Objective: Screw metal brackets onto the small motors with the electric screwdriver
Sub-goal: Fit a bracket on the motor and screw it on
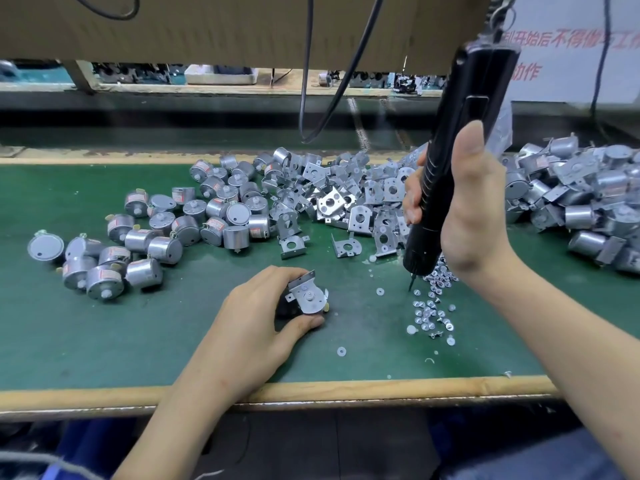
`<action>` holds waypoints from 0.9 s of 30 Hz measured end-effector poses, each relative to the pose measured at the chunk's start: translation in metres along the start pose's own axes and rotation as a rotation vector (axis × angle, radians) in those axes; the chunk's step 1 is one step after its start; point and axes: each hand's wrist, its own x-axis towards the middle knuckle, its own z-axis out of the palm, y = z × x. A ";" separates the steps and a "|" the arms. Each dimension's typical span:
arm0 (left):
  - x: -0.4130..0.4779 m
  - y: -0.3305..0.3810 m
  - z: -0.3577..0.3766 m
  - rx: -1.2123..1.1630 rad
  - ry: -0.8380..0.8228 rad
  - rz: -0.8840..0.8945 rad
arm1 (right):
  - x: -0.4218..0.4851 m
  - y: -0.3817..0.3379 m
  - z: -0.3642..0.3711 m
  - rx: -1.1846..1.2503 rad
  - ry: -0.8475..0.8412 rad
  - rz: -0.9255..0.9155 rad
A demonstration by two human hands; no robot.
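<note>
My left hand (256, 320) grips a small motor with a metal bracket (306, 294) laid on its face, resting on the green mat. My right hand (464, 206) holds the black electric screwdriver (450, 161) upright; its bit tip (411, 284) points down into a scatter of small screws (429, 306) on the mat, to the right of the held motor. Loose silver motors (166, 230) lie at the left. A pile of bare brackets (339, 199) lies in the middle back.
A heap of motors with brackets attached (588, 202) fills the right side. White washers (341, 350) dot the mat. The bench has a wooden front edge (346, 389). Black cables (304, 81) hang from above, and a cardboard panel (242, 26) overhangs the back.
</note>
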 end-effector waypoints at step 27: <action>0.000 0.001 -0.001 0.007 -0.015 -0.007 | 0.000 -0.006 0.011 -0.005 -0.017 -0.020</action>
